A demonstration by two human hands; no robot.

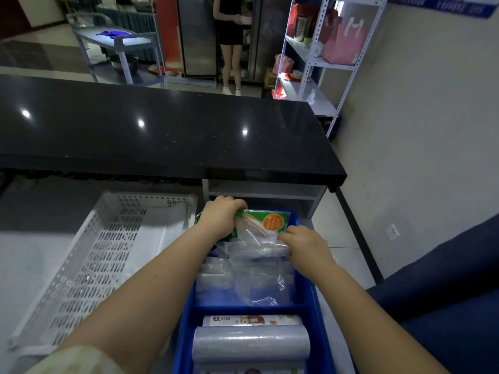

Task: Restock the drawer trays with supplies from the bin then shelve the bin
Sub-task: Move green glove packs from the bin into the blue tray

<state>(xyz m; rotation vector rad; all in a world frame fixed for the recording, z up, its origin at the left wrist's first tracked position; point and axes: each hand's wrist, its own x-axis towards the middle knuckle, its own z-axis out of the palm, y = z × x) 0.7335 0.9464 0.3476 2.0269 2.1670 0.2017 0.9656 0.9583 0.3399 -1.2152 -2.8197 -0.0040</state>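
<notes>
A blue drawer tray (186, 327) with dividers stands pulled out below a black counter. At its far end my left hand (220, 217) grips the top of a green and orange packet (266, 222) of wooden cutlery. My right hand (303, 245) pinches the clear plastic bags (256, 276) that fill the middle compartment. The near compartment holds a printed roll (251, 320) and a clear film roll (251, 346). To the left, a white perforated bin (89, 265) lies on the floor and looks empty.
The black counter (162, 130) overhangs the drawer cabinet. A white metal shelf unit (318, 60) with pink bags stands at the back right. A person stands by a steel fridge behind the counter. A grey trolley (118, 41) is back left, a dark blue sofa (445, 292) at right.
</notes>
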